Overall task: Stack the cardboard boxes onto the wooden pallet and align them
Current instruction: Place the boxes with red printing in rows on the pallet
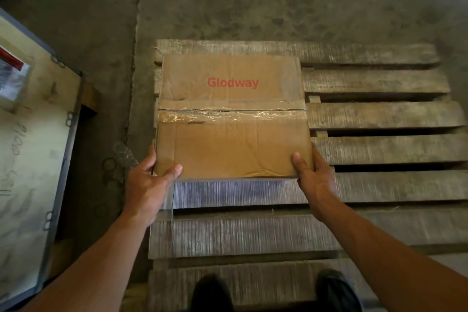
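Observation:
A brown cardboard box (231, 114) with red "Glodway" print and a clear tape seam across its top sits at the far left part of the wooden pallet (379, 114). My left hand (149, 182) grips the box's near left corner, thumb on the top face. At the near right corner my right hand (312, 175) holds it the same way, its thumb lying on the top. Whether the box rests fully on the slats or is slightly lifted I cannot tell.
A pale wooden crate with metal edging (38, 149) stands close on the left, across a narrow strip of concrete floor (106, 33). My two dark shoes (273, 294) stand on the pallet's near slats. The pallet's right half shows bare slats with gaps.

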